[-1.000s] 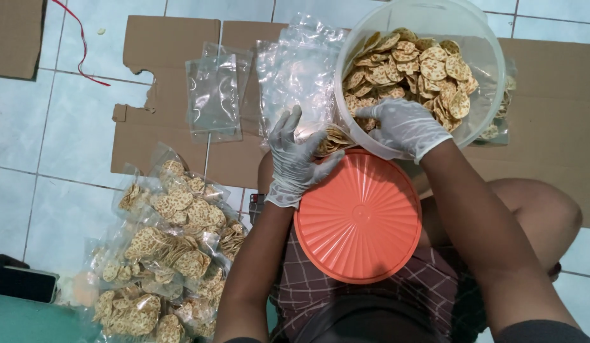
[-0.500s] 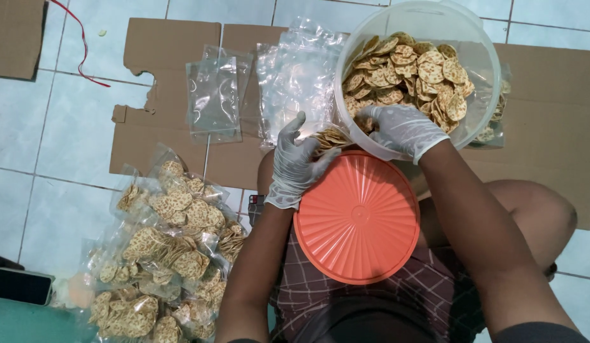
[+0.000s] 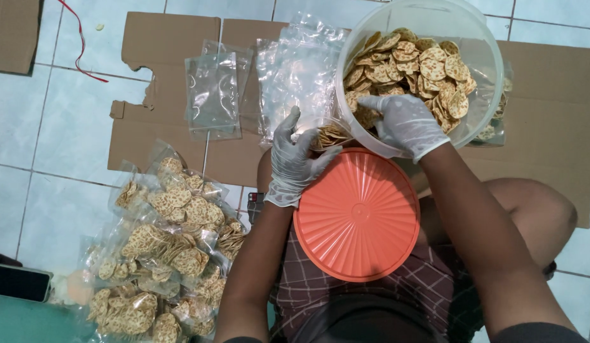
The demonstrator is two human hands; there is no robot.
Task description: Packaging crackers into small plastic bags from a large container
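Seated on a tiled floor (image 3: 47, 146) with flattened cardboard (image 3: 549, 95) spread far of the knees. Left hand (image 3: 295, 159), gloved in white, closed around a small stack of crackers (image 3: 330, 135) inside a clear bag (image 3: 301, 76), just left of the tub. Right hand (image 3: 406, 124), also gloved, dipped over the rim of the clear plastic tub (image 3: 485, 51), fingers curled down onto the loose crackers (image 3: 428, 63) there; whether pinched on any, cannot tell. Hands close together but apart, separated by the tub wall. Orange ribbed lid (image 3: 357, 215) lying on the lap, near of both hands.

Likely thin, light and brittle, these round speckled crackers: best taken flat as a stack by the edges, with soft pressure, not squeezed. Bag film probably limp and slippery under gloves, easier held at the mouth.

Left: empty clear bags (image 3: 212, 95) on the cardboard, a heap of filled bags (image 3: 161, 254) nearer, and a dark phone (image 3: 19, 282) at the near-left edge.
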